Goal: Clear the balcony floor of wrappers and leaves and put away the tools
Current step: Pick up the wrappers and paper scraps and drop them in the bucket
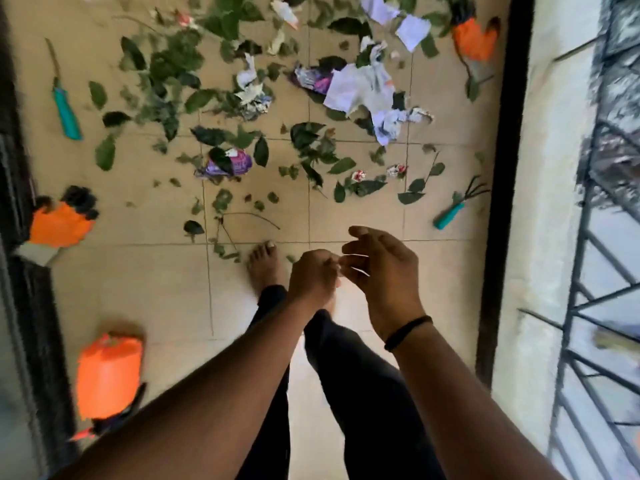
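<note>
Nothing is gripped by either hand: the left hand (313,277) is loosely curled, the right hand (379,268) half open, fingertips nearly meeting at waist height. The clearing looks not yet begun. Green leaves (180,60) and crumpled white paper wrappers (360,86) are scattered over the beige tiled floor (145,285) ahead. A teal-handled hand rake (453,211) is seen near the right. A bend and a first pick-up seem called for.

floor (138,289): leaves (180,60), paper scraps (360,88), purple wrapper (228,164) | teal tools: knife (65,112) left, hand rake (457,206) right | left hand (313,277) curled, right hand (384,271) loose, touching
</note>
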Tool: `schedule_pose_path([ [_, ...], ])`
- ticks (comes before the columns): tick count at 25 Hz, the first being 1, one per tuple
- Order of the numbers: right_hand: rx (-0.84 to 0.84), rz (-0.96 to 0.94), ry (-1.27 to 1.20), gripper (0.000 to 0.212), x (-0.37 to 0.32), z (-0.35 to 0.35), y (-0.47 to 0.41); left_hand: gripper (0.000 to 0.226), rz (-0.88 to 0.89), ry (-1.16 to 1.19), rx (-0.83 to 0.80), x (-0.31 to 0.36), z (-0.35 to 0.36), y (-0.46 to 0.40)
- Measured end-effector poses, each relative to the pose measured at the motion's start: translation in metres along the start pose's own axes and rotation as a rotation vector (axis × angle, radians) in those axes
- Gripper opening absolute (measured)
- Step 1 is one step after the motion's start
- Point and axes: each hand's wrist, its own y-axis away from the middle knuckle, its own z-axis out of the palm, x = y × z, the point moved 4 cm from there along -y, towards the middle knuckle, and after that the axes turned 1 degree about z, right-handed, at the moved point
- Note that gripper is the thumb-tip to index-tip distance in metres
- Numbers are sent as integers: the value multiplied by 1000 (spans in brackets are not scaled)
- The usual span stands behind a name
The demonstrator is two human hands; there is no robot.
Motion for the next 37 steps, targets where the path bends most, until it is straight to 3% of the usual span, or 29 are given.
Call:
schedule_pose_path([
  [4,34,36,6,15,42,4,-47,17,5,-263,-51,-21,-15,-79],
  [8,1,88,46,15,81,6,-75,13,56,-577,131,-41,-73,-153],
  [14,-311,-332,513,10,57,39,-155,35,264,-1027,511,-30,-136,-273],
  [17,-414,-428,663,11,32,39,-179,47,224,-1228,680,-32,-159,-324],
  [19,-467,-461,753,15,17,40,-197,40,256,-1304,731,-34,-164,-351],
  [22,-530,-589,939,29,-17,54,-222,25,363,-1476,658,-15,-172,-377],
  [25,-544,-780,1074,33,-58,72,-234,16,426,-1588,303,14,-186,-394],
  [27,-546,-886,1152,29,-81,85,-243,17,363,-1599,59,30,-197,-399],
  [29,-538,-974,1226,18,-102,94,-254,23,277,-1517,-75,57,-203,-399],
  [33,-442,-1135,1311,13,-133,105,-280,21,361,-1518,-82,144,-191,-382],
  [37,-417,-1024,1476,23,-144,104,-309,64,443,-1531,-40,204,-178,-356],
])
